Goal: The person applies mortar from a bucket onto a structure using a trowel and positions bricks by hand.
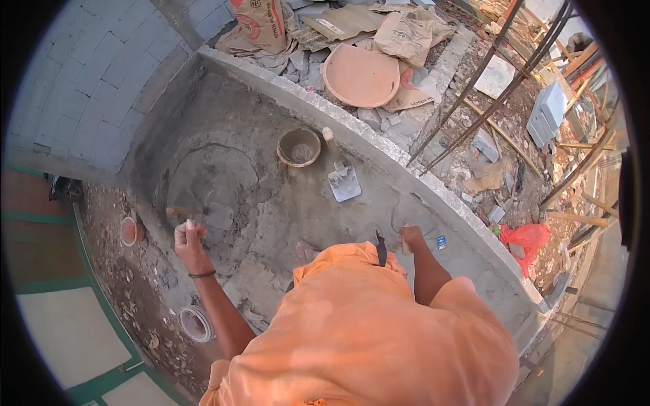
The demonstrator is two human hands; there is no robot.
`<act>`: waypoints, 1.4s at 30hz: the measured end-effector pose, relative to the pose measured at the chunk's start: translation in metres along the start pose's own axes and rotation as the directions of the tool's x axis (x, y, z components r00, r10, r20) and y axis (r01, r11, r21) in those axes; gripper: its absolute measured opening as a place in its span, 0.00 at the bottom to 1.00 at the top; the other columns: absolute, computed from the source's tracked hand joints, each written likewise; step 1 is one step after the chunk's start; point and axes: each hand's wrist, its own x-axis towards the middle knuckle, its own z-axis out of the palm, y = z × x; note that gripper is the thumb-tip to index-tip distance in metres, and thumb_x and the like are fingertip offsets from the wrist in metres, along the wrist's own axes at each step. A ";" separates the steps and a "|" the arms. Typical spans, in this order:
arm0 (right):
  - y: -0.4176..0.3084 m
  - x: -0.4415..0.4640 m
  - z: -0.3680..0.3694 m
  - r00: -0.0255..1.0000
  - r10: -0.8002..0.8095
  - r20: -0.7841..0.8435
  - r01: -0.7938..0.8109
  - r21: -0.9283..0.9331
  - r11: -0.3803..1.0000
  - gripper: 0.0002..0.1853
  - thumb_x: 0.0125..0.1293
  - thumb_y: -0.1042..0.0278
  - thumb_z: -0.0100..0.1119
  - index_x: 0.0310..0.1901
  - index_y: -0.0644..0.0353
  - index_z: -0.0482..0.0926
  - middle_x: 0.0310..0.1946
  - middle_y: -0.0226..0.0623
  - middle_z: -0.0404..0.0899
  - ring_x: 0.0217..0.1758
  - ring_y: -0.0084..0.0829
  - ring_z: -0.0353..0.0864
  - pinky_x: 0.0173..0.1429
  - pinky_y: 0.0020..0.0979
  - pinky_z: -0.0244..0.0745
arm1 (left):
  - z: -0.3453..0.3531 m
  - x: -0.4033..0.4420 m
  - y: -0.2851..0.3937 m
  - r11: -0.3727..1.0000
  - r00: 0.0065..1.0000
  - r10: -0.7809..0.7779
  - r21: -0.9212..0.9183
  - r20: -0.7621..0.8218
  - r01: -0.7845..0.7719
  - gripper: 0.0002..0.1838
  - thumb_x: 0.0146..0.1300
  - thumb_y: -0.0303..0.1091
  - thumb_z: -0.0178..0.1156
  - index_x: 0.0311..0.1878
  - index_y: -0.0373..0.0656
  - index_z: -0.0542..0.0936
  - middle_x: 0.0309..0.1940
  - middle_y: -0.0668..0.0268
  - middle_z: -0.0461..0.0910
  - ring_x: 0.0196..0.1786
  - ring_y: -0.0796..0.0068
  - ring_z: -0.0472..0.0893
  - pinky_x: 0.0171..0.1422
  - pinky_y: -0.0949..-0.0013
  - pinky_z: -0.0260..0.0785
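My left hand [191, 247], with a dark band at the wrist, is raised with curled fingers pressed together; what they hold, if anything, I cannot make out. Just above it in view is a trowel [219, 215] with a wooden handle, on wet grey mortar [210, 172]. My right hand [410, 238] is closed beside my orange shirt, over the smooth grey floor; its grip is partly hidden. Near it lies a small blue packet [441, 242]. Ahead, a flat square-bladed trowel [345, 184] lies beside a round mortar bowl [298, 148].
A low concrete wall [379, 145] runs diagonally on the right. Beyond it are cement sacks [261, 27], a round clay-coloured lid [361, 76], rubble and leaning steel bars [487, 115]. A block wall [95, 74] stands left. Buckets [196, 324] stand on the soil.
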 end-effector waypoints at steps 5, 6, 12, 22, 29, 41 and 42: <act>-0.030 -0.022 -0.042 0.820 0.572 0.024 -0.568 0.159 0.808 0.06 0.53 0.73 0.51 0.25 0.66 0.74 0.17 0.39 0.70 0.16 0.36 0.72 0.20 0.37 0.69 | 0.124 -0.052 0.207 0.622 0.598 0.776 -0.084 0.202 -0.779 0.08 0.66 0.35 0.52 0.39 0.39 0.73 0.27 0.68 0.67 0.34 0.73 0.66 0.41 0.67 0.61; -0.020 -0.022 -0.048 0.820 0.571 0.041 -0.571 0.117 0.812 0.05 0.53 0.73 0.51 0.25 0.66 0.74 0.18 0.39 0.71 0.16 0.36 0.72 0.20 0.38 0.69 | 0.130 -0.064 0.231 0.515 0.489 0.840 -0.063 0.235 -0.855 0.11 0.66 0.38 0.52 0.39 0.39 0.73 0.27 0.69 0.66 0.34 0.72 0.65 0.40 0.67 0.59; -0.067 0.008 -0.062 0.838 0.536 0.102 -0.518 -0.158 0.841 0.05 0.52 0.74 0.52 0.28 0.67 0.74 0.19 0.41 0.72 0.16 0.37 0.72 0.21 0.39 0.69 | 0.129 -0.111 0.281 0.063 0.090 0.946 0.096 0.313 -0.993 0.11 0.66 0.37 0.51 0.41 0.37 0.73 0.27 0.67 0.67 0.33 0.71 0.66 0.39 0.65 0.60; -0.167 0.096 -0.003 0.866 0.388 0.314 -0.304 -0.286 0.909 0.05 0.53 0.74 0.55 0.28 0.68 0.74 0.18 0.40 0.72 0.16 0.34 0.74 0.19 0.36 0.70 | 0.043 -0.103 0.277 -0.018 0.076 0.962 0.339 0.261 -0.941 0.13 0.66 0.37 0.50 0.44 0.35 0.72 0.26 0.65 0.69 0.32 0.69 0.67 0.39 0.62 0.62; -0.235 0.105 0.093 0.844 0.365 0.394 -0.211 -0.381 0.900 0.05 0.52 0.75 0.55 0.29 0.69 0.74 0.21 0.39 0.73 0.17 0.33 0.74 0.20 0.35 0.72 | -0.031 -0.049 0.249 -0.016 0.081 0.967 0.374 0.241 -0.927 0.15 0.66 0.37 0.50 0.47 0.33 0.71 0.26 0.63 0.70 0.31 0.68 0.68 0.38 0.60 0.63; -0.343 0.036 0.196 0.971 0.102 0.215 -0.030 -0.317 0.948 0.13 0.53 0.76 0.57 0.41 0.66 0.70 0.26 0.36 0.73 0.19 0.27 0.75 0.21 0.30 0.72 | -0.028 0.045 0.095 0.940 0.943 0.291 0.230 -0.161 -0.251 0.17 0.62 0.25 0.56 0.54 0.34 0.71 0.31 0.70 0.73 0.34 0.86 0.69 0.38 0.81 0.61; -0.326 0.046 0.202 0.985 -0.116 0.131 0.154 -0.338 0.928 0.15 0.53 0.75 0.57 0.44 0.67 0.69 0.26 0.37 0.74 0.20 0.27 0.75 0.22 0.30 0.72 | -0.017 0.048 0.057 0.991 0.998 0.023 0.135 -0.056 -0.015 0.18 0.62 0.26 0.57 0.55 0.36 0.71 0.32 0.73 0.73 0.35 0.88 0.69 0.40 0.82 0.62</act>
